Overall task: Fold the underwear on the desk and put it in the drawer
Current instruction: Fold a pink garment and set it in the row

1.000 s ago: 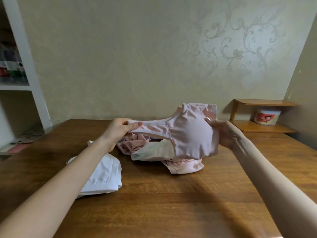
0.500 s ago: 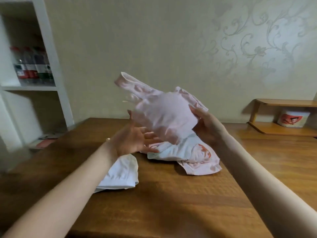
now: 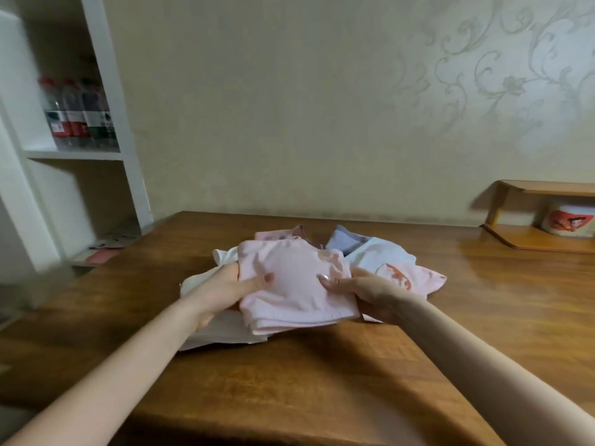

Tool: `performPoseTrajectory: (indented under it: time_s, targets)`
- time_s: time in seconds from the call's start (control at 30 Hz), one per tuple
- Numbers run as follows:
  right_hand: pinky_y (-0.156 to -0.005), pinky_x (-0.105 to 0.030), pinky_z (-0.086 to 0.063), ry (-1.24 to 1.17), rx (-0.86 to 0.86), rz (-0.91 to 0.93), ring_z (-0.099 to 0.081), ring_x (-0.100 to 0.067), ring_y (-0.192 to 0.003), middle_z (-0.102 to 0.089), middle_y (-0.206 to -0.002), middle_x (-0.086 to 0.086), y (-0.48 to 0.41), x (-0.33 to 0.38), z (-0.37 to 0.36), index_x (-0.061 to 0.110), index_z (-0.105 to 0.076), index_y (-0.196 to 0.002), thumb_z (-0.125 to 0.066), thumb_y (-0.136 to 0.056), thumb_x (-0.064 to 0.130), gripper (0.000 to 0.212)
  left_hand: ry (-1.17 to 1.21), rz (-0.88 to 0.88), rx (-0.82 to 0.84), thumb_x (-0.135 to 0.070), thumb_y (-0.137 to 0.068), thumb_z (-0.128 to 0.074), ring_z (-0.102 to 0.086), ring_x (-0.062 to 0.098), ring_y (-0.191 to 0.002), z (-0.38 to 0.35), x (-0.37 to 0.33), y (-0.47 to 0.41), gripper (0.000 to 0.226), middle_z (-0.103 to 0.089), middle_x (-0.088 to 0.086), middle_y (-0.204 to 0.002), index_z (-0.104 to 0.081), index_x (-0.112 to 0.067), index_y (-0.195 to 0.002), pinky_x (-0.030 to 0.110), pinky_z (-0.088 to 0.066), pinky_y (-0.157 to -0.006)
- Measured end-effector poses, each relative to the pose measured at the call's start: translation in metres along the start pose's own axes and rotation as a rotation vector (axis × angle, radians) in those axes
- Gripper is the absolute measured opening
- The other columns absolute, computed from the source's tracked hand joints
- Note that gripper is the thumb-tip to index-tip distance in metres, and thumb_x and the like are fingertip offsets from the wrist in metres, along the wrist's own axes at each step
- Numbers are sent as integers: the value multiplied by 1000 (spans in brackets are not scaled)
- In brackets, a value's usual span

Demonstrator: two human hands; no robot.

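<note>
**A:** Where does the piece sit in your grip just now?

**B:** The pink underwear (image 3: 291, 286) is folded into a flat wad, held between your two hands just above the counter (image 3: 354, 375). Your left hand (image 3: 225, 289) grasps its left edge, thumb on top and fingers (image 3: 206, 320) underneath; your right hand (image 3: 370, 292) pinches the right edge the same way. Both grips are closed on cloth.

**A:** How do you finish the fold well?

**B:** I'd judge the fold is nearly set. Keep the thumbs pressing down so the layers don't spring apart, square the near hem that droops below your fingers, then carry it flat.

**A:** And around it?

**B:** Under and left of your left fingers lies a white garment (image 3: 222, 329). Beyond your right fingers sits a pale piece with an orange print (image 3: 396, 272), and further back a grey-blue one (image 3: 344, 241) and another pink one (image 3: 273, 235), all loose in a heap. Lift clear so you don't drag them along.

**A:** The drawer?

**B:** Not in view. Far left is a white shelf unit (image 3: 125, 123) with bottles (image 3: 77, 120); far right a small wooden shelf (image 3: 541, 239) holding a tub (image 3: 566, 222). Neither blocks your hands.
</note>
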State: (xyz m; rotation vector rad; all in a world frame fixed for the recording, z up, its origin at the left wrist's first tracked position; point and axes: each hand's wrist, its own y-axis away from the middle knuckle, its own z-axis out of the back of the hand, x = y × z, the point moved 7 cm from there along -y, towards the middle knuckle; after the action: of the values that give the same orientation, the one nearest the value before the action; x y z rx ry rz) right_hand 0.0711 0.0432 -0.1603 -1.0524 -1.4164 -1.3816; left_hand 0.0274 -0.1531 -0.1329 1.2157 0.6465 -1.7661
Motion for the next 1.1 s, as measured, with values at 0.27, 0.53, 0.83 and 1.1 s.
performPoseTrajectory:
  time_s: [0.27,0.53,0.83,1.1]
  targets:
    - [-81,-27,-52,143,-97,-162,-61,-20,-98,-61,-106,-5,5,-27,19,11,-54,-101,-78,-74,22,38,-1036,-27,-7,-69,-72,-56,-40,8,-114,9,55,-1,65,-33,-9,-128,-38,-36,-126,21,-41,-92]
    - [-84,-31,-56,-75,-314,-10,-64,-23,-101,-65,-116,-11,-21,-41,-13,4,-55,-126,-70,-83,25,50,-705,-23,-218,-80,-74,-23,-57,19,-103,39,51,-14,83,-55,2,-117,-44,-21,-128,30,-45,-88]
    - [-78,-32,-48,1052,-728,480,-59,-22,-98,-63,-106,-4,-4,25,17,20,-60,-112,-51,-92,45,33,-979,-24,-31,-50,-91,-43,-38,20,-123,15,57,-25,56,-33,4,-134,-24,-38,-142,33,-42,-100]
    - [-75,-37,-46,1515,-580,368,-50,-25,-108,-54,-119,-4,-35,3,74,29,-56,-122,-51,-87,32,35,-1023,20,-100,-48,-94,-37,-33,28,-127,7,54,-43,54,-30,11,-134,-19,-39,-144,39,-38,-103]
